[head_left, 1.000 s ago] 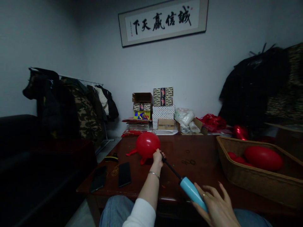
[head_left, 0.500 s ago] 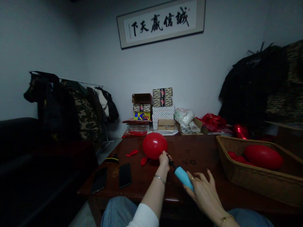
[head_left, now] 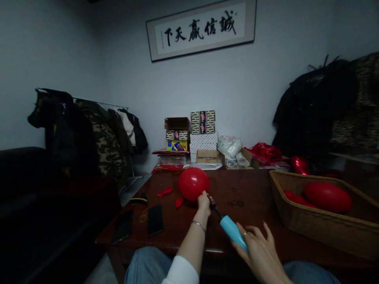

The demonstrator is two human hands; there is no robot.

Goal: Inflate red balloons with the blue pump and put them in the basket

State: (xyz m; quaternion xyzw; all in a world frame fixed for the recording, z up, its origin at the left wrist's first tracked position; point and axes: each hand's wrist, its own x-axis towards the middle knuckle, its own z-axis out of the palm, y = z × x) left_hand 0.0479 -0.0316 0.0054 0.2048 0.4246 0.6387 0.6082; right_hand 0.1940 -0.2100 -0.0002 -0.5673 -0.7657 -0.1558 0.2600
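1. Dark wooden worktop [head_left: 251, 187] behind a round, shiny red balloon [head_left: 194, 183].
2. Left hand [head_left: 204, 200]: fingers closed at the balloon, around a blue plastic pump [head_left: 232, 230]'s black end.
3. Right hand [head_left: 262, 250]: fingers half spread, gripping the pump's body.

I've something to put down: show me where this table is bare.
Bare table lies between dark rings and wicker basket, and between the right dark slab and left forearm. Crowded: the left end, with another dark slab and yellow loops, and the middle, with limp balloons beside the inflated balloon and left hand.
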